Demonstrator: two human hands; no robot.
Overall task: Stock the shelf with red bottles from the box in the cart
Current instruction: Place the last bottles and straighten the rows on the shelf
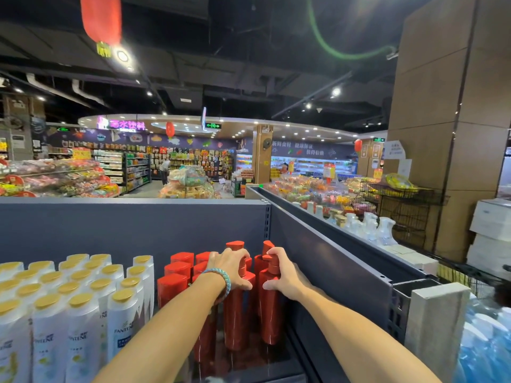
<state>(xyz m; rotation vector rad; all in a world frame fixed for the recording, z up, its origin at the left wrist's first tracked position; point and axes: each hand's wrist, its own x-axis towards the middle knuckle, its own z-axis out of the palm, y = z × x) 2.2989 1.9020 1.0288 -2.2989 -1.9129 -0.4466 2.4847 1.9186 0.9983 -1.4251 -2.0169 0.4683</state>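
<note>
Several red bottles stand at the right end of a dark grey shelf [276, 366]. My left hand [231, 268], with a blue bracelet on its wrist, grips the pump neck of a tall red pump bottle [237, 319]. My right hand [282, 275] grips the pump neck of a second red pump bottle [269, 313] just to the right. Both bottles are upright with their bases on the shelf. Red flat-cap bottles [174, 286] stand in rows to the left and behind. The box and the cart are out of view.
Several white shampoo bottles with gold caps [83, 299] fill the shelf's left side. A grey back panel [138, 228] and a side divider [331, 266] enclose the bay. Clear spray bottles [373, 228] stand beyond the divider. Blue-filled bottles [486, 346] are at bottom right.
</note>
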